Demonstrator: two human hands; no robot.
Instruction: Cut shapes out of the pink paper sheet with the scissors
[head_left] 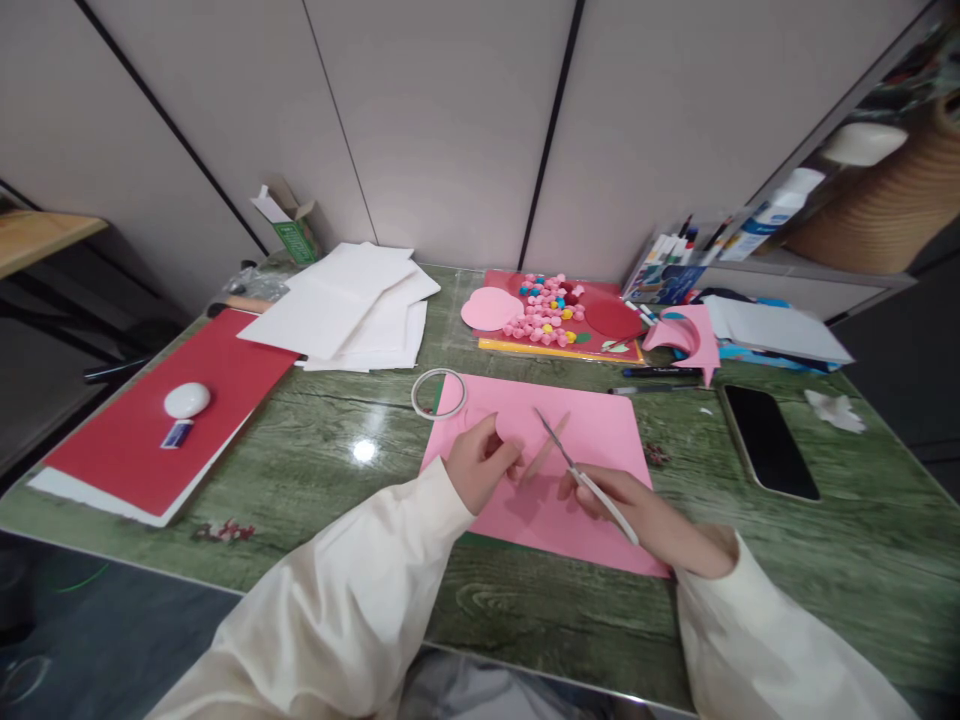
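Observation:
My right hand (pixel 611 495) grips a pair of scissors (pixel 556 436) with pale handles, its blades pointing up and to the left over a pink sheet (pixel 600 420). Close by on the left, my left hand (pixel 484 465) is closed, fingertips pinched on a small piece of pink paper (pixel 510 424). That piece blends into the sheet behind it, so its outline is hard to make out. A slim pinkish-brown strip (pixel 547 447) lies beneath the blades; what it is I cannot tell. A green edge shows under the pink sheet.
A roll of tape (pixel 439 394) overlaps the sheet's upper left corner. Behind lies a red pack (pixel 600 285) with pink paper flowers (pixel 544 320). White sheets (pixel 337 300) and red card (pixel 150 420) are at left. Pens (pixel 660 372), a pink offcut (pixel 694 340) and a phone (pixel 771 440) lie right.

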